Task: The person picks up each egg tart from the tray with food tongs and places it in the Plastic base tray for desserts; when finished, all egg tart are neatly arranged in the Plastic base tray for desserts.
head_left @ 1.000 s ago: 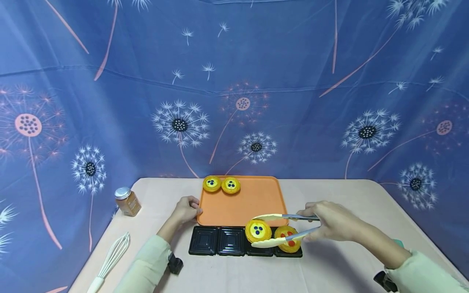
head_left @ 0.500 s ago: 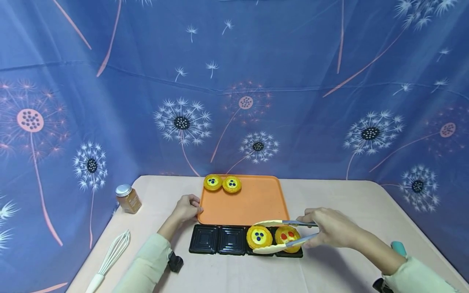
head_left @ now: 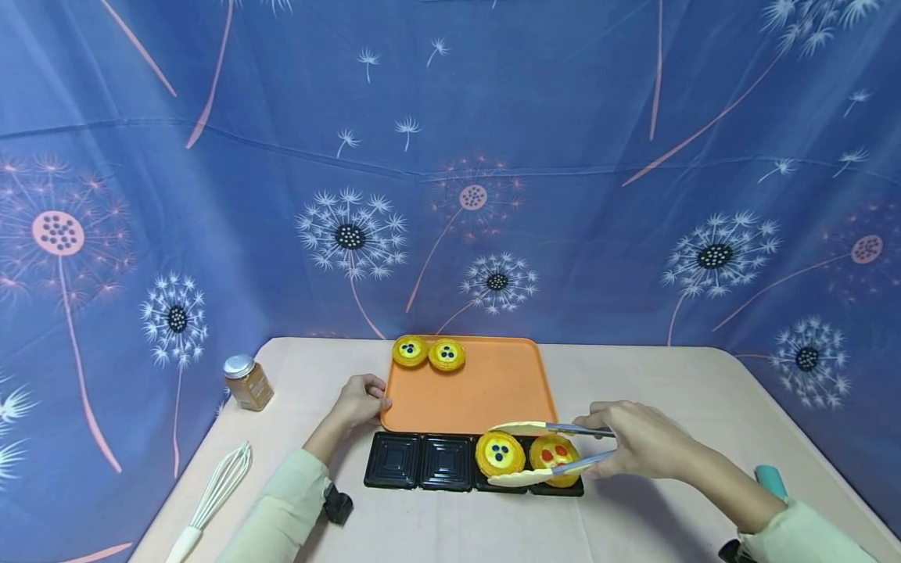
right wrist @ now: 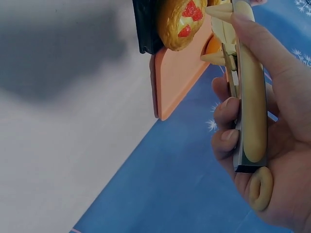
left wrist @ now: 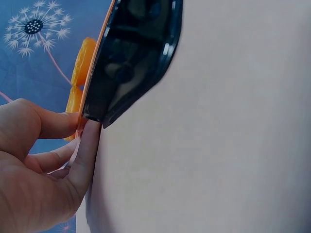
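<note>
My left hand (head_left: 357, 400) pinches the left edge of the orange tray (head_left: 493, 391). In the left wrist view its fingers lie on both faces of that rim. My right hand (head_left: 637, 439) grips kitchen tongs (head_left: 576, 463), with cream tips on either side of a blueberry-topped egg tart (head_left: 500, 453). That tart sits in the third compartment of the black four-part tray (head_left: 392, 461); whether the tips touch it I cannot tell. A red-topped tart (head_left: 549, 450) occupies the rightmost compartment, partly hidden by the tongs. Two blueberry tarts, one left (head_left: 411, 351), one right (head_left: 446, 355), lie on the orange tray's far left corner.
A jar (head_left: 249, 383) with a silver lid stands at the left, behind a whisk (head_left: 220, 489). Beside my right forearm lies a teal object (head_left: 770, 480), partly covered. A blue dandelion-print cloth (head_left: 591, 250) hangs behind the table.
The tongs and the blueberry tart have come down, and the tart now rests in the third compartment of the black tray. My left hand keeps its place on the orange tray.
</note>
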`<state>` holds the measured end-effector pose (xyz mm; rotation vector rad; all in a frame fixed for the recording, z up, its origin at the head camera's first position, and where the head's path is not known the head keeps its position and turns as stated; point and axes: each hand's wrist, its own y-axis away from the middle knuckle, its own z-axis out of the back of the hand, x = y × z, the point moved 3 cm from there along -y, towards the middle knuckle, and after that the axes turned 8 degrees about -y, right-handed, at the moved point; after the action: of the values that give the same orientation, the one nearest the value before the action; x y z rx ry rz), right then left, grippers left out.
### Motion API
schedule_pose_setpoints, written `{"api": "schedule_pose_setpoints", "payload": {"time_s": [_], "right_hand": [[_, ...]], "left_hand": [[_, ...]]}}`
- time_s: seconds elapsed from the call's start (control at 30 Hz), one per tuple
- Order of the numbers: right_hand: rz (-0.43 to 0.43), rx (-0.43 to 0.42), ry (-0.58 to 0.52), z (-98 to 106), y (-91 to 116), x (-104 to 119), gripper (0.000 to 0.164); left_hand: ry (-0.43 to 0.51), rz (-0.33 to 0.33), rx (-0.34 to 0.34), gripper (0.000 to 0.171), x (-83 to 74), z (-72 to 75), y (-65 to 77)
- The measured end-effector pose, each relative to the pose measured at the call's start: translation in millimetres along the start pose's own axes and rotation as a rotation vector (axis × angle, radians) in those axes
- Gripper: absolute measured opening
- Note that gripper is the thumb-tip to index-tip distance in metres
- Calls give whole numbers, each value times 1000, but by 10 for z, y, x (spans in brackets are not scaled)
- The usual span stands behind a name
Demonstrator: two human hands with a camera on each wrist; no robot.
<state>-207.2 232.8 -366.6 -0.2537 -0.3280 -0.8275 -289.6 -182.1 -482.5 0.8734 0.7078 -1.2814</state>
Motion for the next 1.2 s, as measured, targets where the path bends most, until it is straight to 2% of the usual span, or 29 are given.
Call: {"api": "schedule_pose_setpoints", "payload": {"time_s": [0.27,0.8,1.2], "right_hand": [[-45,-41,40,30,28,23,79],[-67,-74,10,181,-27,86,80],[-43,-161,0,290,-142,47,88]], "left_hand": [[7,-1,1,21,12,-4,-6],[3,-4,-10,21,7,-4,7],[13,-24,4,22,13,-3,16]]}}
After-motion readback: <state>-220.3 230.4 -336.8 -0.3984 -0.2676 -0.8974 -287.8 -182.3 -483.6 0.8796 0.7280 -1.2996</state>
